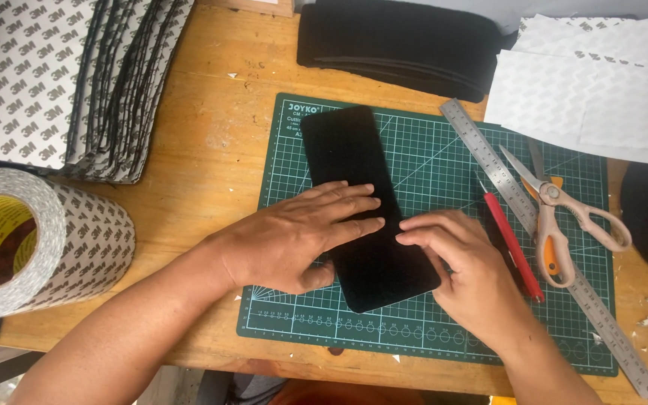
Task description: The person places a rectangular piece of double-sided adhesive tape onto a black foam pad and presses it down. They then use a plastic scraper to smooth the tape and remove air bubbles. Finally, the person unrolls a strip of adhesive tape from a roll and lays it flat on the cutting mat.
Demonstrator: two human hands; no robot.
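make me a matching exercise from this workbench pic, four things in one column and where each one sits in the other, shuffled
Things:
1. black strip
2. tape roll
3. scissors
4. steel ruler

Places:
A. lower left, on the wooden table
B. under the left hand and right hand, on the green cutting mat
C. right side of the mat, blades crossing the ruler
D. lying diagonally between the scissors and the red-handled knife

Pairs: 1-B, 2-A, 3-C, 4-D

One ruler (523, 214), one scissors (560, 217) (orange-handled), one tape roll (39, 240).
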